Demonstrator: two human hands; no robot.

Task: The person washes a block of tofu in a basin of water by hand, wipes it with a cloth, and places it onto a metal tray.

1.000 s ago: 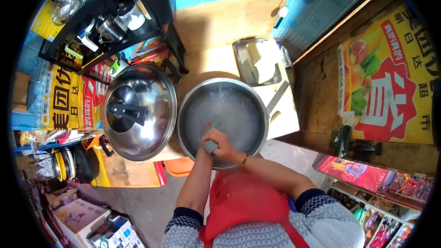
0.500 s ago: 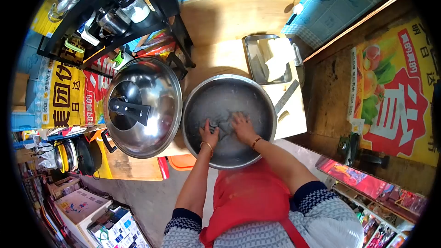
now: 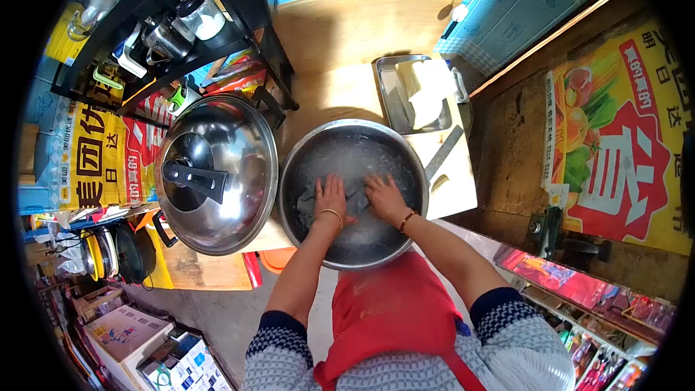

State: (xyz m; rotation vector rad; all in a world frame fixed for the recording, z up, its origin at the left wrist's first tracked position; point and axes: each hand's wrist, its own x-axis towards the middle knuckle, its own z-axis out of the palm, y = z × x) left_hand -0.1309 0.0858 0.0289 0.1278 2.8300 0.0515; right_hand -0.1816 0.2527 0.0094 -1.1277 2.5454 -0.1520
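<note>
A large round metal basin [image 3: 289,166] stands on the wooden table in front of me, its inside misty or wet-looking. Inside lies a crumpled grey cloth [image 3: 307,205]. My left hand [image 3: 331,199] presses on the cloth with fingers stretched out and pointing away from me. To its right, my right hand [image 3: 386,200] rests low in the basin, fingers spread, beside the cloth's right part. Neither hand appears to grip anything. Whether my right fingertips touch the cloth or the basin floor is unclear.
Left of the basin sits a domed metal lid [image 3: 246,195] with a black handle. A metal tray [image 3: 391,94] holding a pale block is behind right, near a flat metal blade [image 3: 444,152]. A black shelf [image 3: 224,38] with jars rises at the back left.
My left hand has moved forward and its bent fingers have straightened out on the cloth. More pale mist shows inside the basin. My right hand has barely shifted.
</note>
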